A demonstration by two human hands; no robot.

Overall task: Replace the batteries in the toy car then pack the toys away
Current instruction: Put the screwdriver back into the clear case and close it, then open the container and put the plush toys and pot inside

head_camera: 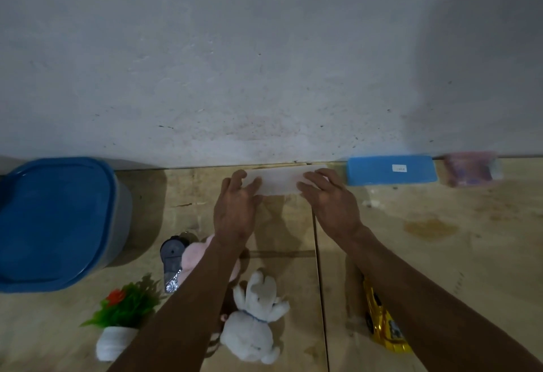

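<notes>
A pale translucent rectangular box [279, 180] lies on the tiled floor against the wall. My left hand [235, 204] grips its left end and my right hand [332, 198] grips its right end. The yellow toy car [385, 321] lies on the floor near me, partly hidden under my right forearm. A white plush bunny [255, 318] lies between my arms. A pink plush toy [194, 257] is mostly hidden by my left forearm, beside a grey object with a foil-wrapped end [172, 263].
A large grey tub with a blue lid [53, 218] stands at the left. A small artificial plant in a white pot [120, 321] sits near it. A light blue lid [390, 169] and a pinkish packet [470, 169] lie by the wall at the right.
</notes>
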